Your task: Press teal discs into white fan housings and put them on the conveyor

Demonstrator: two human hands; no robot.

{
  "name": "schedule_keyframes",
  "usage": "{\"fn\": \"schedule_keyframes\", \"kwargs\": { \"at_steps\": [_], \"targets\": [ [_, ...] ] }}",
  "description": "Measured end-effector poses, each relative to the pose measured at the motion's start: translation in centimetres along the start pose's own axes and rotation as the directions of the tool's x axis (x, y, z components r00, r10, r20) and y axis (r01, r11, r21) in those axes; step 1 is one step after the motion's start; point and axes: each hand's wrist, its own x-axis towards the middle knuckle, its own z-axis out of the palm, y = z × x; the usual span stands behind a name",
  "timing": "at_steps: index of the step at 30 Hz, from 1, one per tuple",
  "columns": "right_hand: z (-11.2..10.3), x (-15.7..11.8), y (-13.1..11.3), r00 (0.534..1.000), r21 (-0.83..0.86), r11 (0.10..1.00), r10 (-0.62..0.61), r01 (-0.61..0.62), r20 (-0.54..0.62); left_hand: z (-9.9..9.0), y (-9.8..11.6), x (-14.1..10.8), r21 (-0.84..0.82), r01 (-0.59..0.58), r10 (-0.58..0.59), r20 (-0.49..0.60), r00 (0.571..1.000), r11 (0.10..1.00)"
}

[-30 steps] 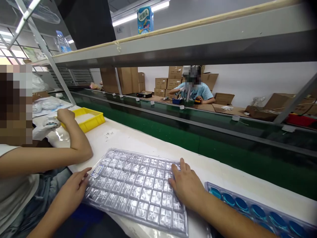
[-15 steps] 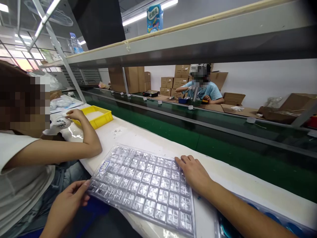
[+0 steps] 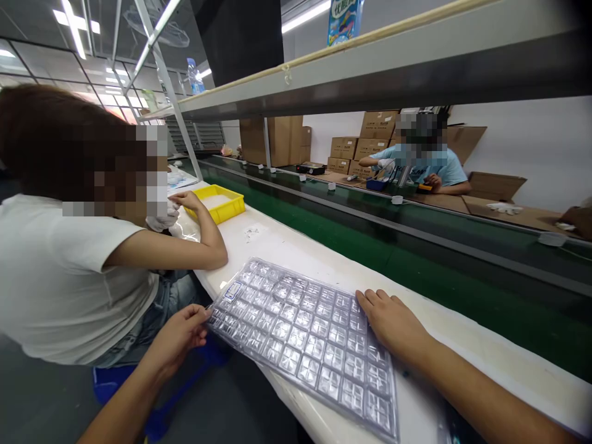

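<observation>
A clear plastic blister tray (image 3: 303,345) with rows of square pockets lies tilted across the near edge of the white worktable (image 3: 296,253). At its left corner my left hand (image 3: 182,336) pinches the rim between thumb and fingers. My right hand (image 3: 393,324) rests over the far right edge, its fingers curled onto the rim and the palm against the side. A small blue-framed label (image 3: 232,291) is stuck near the tray's left end. The undersides of the fingers are hidden.
A co-worker (image 3: 69,271) in a white shirt sits close on the left, one arm on the table beside a yellow bin (image 3: 226,209). Beyond the table runs a green conveyor belt (image 3: 370,259). Another person (image 3: 444,169) works across it. A shelf (image 3: 370,68) hangs overhead.
The view has swung left, so everything sits farther right in the picture. Both hands keep their hold on the tray, which has hardly moved on the table.
</observation>
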Motion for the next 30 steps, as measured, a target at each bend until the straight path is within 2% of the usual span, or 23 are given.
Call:
{"fn": "schedule_keyframes", "kwargs": {
  "at_steps": [2,4,6,7,9,12,14,16,18,21,24,27,30],
  "targets": [
    [0.0,0.0,0.0,1.000,-0.020,1.000,-0.006,0.006,-0.006,0.3,-0.6,0.4,0.163,-0.048,0.063,-0.086,0.994,0.985],
    [-0.3,0.0,-0.1,1.000,-0.041,0.999,-0.009,0.008,-0.013,0.5,-0.3,0.8,0.344,-0.137,0.199,-0.150,0.968,0.929],
    [-0.6,0.1,-0.4,1.000,-0.064,0.998,-0.007,0.005,-0.025,0.9,1.1,1.0,0.503,-0.270,0.375,-0.119,0.919,0.821],
    [-0.8,0.1,-0.6,0.999,-0.077,0.997,-0.001,-0.001,-0.032,1.4,2.2,1.1,0.562,-0.347,0.454,-0.057,0.889,0.751],
    [-1.0,0.0,-1.1,0.999,-0.100,0.995,0.013,-0.018,-0.042,3.2,4.7,1.6,0.623,-0.499,0.549,0.131,0.826,0.602],
    [-1.1,-0.1,-1.3,0.999,-0.125,0.992,0.027,-0.032,-0.042,7.3,7.8,2.8,0.603,-0.677,0.565,0.409,0.716,0.422],
    [-1.0,-0.3,-0.9,0.999,-0.138,0.990,0.038,-0.043,-0.040,10.0,8.9,3.8,0.574,-0.738,0.550,0.510,0.662,0.356],
    [-1.0,-0.4,-0.2,0.997,-0.144,0.987,0.062,-0.066,-0.036,12.0,9.0,4.7,0.562,-0.760,0.543,0.547,0.638,0.327],
    [-1.3,-0.3,0.3,0.996,-0.140,0.986,0.088,-0.091,-0.028,13.1,8.5,5.1,0.565,-0.760,0.549,0.542,0.636,0.323],
    [-1.7,0.2,0.1,0.995,-0.104,0.989,0.101,-0.103,-0.026,13.6,7.7,5.1,0.569,-0.752,0.573,0.512,0.640,0.332],
    [-1.3,0.7,-1.4,0.999,-0.010,1.000,0.029,-0.029,-0.017,13.5,7.5,5.3,0.569,-0.737,0.590,0.471,0.656,0.366],
    [-0.3,1.1,-2.5,0.998,0.192,0.980,-0.063,0.058,0.018,12.5,7.7,6.2,0.596,-0.682,0.582,0.399,0.709,0.424],
    [0.5,1.4,-2.5,0.997,0.337,0.941,-0.061,0.042,0.044,10.4,7.7,7.3,0.645,-0.608,0.544,0.336,0.769,0.463]
  ]
}}
